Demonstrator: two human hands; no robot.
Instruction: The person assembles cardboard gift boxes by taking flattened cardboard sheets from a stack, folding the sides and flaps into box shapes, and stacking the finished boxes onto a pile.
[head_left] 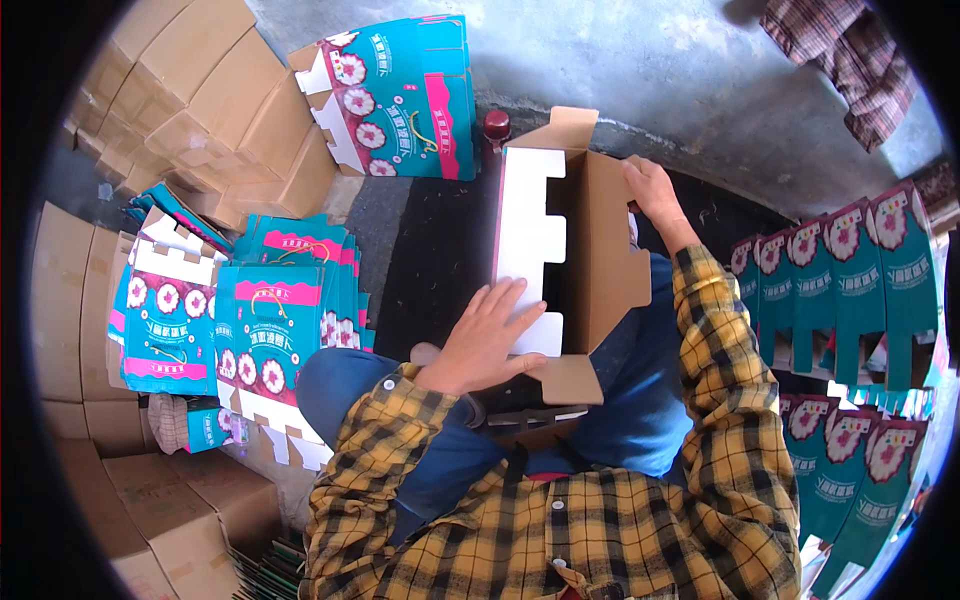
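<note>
Brown cardboard box (617, 240), its mouth open, sits at two o'clock; the left hand (487, 338) lies spread on its white toothed flap (528, 225), the right hand (652, 192) grips its brown side. Teal cartons (265, 340) lie at nine o'clock.

your view is bright, whitening toward the right rim; the box (618, 235) is shadowed inside, edges bowed, corners black.

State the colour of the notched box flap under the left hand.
The notched box flap is white; best seen in the head view.
</note>
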